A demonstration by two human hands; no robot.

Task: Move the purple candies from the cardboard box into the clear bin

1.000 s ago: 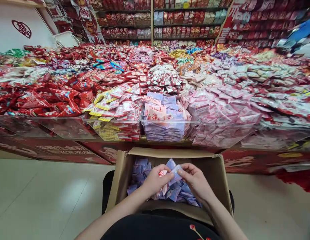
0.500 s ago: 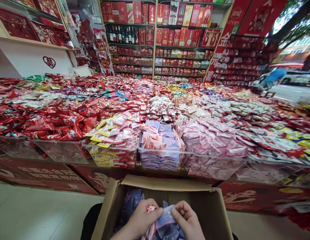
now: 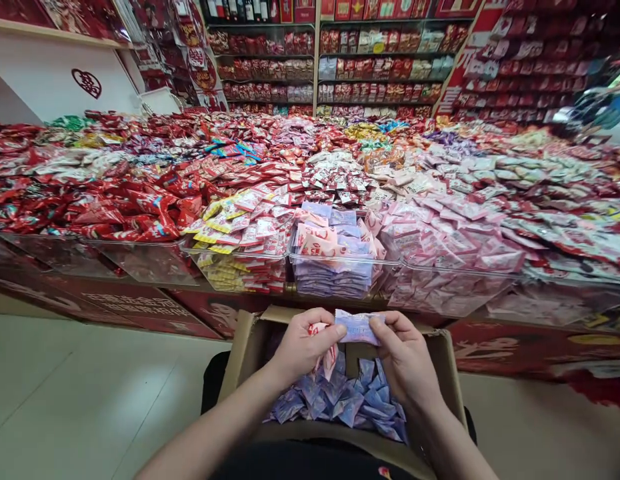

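Observation:
Above an open cardboard box point(image 3: 243, 347), both hands stretch a small purple packet point(image 3: 357, 328) between them. My left hand point(image 3: 307, 340) pinches its left end and also holds pink-and-red packets point(image 3: 329, 360) in its fingers. The packet's right end is between the thumb and fingers of my right hand point(image 3: 403, 350). Many loose purple packets point(image 3: 347, 400) lie inside the box below. Just beyond the box, a clear bin point(image 3: 343, 259) holds stacked purple and pink packets.
Clear bins of yellow-and-red packets point(image 3: 240, 227), pink packets point(image 3: 440, 233) and red packets point(image 3: 125, 213) line the display's front edge. Behind them rise stocked shelves point(image 3: 270, 57). Pale floor tiles point(image 3: 90, 380) show at the left.
Both hands have risen out of the box toward the bins with the purple packet. The view has tilted down, showing more of the forearms and the box's contents.

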